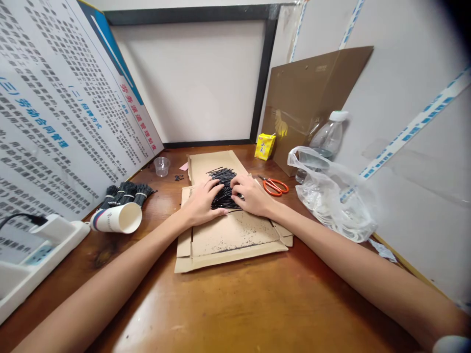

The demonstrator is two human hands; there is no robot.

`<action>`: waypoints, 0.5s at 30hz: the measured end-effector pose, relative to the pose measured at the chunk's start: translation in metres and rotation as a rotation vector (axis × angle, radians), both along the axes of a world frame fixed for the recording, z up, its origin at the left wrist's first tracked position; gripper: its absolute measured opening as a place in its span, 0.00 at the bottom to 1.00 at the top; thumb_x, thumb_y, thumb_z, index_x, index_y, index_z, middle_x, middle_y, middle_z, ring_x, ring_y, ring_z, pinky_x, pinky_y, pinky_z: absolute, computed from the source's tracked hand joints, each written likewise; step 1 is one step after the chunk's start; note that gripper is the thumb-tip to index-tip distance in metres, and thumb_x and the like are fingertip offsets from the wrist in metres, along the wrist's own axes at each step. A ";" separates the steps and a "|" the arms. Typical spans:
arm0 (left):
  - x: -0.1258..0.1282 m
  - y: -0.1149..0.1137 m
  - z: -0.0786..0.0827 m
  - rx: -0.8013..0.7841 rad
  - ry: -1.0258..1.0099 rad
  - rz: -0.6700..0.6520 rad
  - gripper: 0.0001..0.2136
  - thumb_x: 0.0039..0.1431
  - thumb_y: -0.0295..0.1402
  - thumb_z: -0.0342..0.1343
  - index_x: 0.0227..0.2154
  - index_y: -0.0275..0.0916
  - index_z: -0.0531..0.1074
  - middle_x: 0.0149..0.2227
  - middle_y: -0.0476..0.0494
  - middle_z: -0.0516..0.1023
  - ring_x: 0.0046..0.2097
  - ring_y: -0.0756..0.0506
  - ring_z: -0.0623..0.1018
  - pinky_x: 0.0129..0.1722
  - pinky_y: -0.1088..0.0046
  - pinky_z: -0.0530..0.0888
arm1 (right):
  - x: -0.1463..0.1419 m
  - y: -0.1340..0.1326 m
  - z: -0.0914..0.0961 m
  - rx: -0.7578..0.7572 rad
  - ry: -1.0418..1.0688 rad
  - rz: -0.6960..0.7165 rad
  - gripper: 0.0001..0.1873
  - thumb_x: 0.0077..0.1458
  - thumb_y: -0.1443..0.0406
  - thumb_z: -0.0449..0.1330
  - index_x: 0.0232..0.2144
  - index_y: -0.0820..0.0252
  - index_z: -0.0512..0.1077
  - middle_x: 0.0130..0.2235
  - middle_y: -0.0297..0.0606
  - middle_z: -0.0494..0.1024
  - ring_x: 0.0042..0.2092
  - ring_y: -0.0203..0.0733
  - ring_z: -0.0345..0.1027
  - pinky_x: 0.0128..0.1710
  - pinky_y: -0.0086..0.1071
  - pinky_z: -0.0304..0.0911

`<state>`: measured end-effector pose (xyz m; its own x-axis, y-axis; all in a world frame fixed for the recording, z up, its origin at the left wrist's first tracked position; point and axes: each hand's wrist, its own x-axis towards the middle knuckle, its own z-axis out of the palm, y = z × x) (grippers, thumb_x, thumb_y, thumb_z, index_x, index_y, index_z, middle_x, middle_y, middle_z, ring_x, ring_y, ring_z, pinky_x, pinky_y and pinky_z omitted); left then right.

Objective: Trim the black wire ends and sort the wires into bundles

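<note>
A loose pile of thin black strips (223,189) lies on a flattened piece of brown cardboard (228,235); their exact kind does not show. My left hand (204,200) rests against the pile's left side, its fingers curved over the edge and its thumb stretched out below. From the right, my right hand (252,195) touches the pile with bent, parted fingers. The strips lie between the two hands, and some are hidden under the fingertips. Dark crumbs are scattered over the cardboard's near part.
Orange-handled scissors (275,187) lie right of the cardboard. Beyond are a yellow box (265,146), a plastic bottle (329,135) and a clear plastic bag (333,196). At left are tied black bundles (127,193), a tipped paper cup (117,218), a small clear cup (162,166) and a power strip (44,267).
</note>
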<state>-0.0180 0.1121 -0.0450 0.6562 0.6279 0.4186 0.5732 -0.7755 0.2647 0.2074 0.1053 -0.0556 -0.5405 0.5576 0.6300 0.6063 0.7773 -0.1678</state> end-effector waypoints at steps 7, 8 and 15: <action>0.008 -0.002 -0.002 0.128 -0.014 -0.045 0.07 0.59 0.32 0.60 0.40 0.39 0.74 0.51 0.38 0.72 0.55 0.38 0.71 0.56 0.52 0.68 | 0.015 -0.001 0.003 -0.090 0.060 0.034 0.08 0.55 0.71 0.57 0.25 0.57 0.70 0.39 0.41 0.73 0.42 0.46 0.66 0.45 0.44 0.63; 0.009 -0.001 -0.003 0.140 -0.024 -0.038 0.05 0.61 0.32 0.58 0.39 0.39 0.74 0.49 0.38 0.73 0.52 0.39 0.72 0.55 0.53 0.69 | 0.015 -0.001 0.003 -0.101 0.068 0.038 0.08 0.55 0.71 0.58 0.25 0.57 0.70 0.39 0.41 0.73 0.42 0.46 0.67 0.45 0.44 0.63; 0.011 0.002 -0.003 0.179 -0.094 0.035 0.06 0.63 0.28 0.54 0.30 0.37 0.74 0.38 0.41 0.76 0.43 0.42 0.73 0.48 0.59 0.71 | 0.015 -0.001 0.005 -0.166 0.138 0.042 0.08 0.53 0.72 0.59 0.24 0.56 0.69 0.38 0.40 0.74 0.42 0.45 0.68 0.46 0.43 0.64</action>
<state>-0.0073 0.1143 -0.0478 0.5879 0.5595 0.5843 0.5798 -0.7951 0.1779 0.2226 0.1045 -0.0510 -0.4807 0.6385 0.6010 0.5362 0.7564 -0.3747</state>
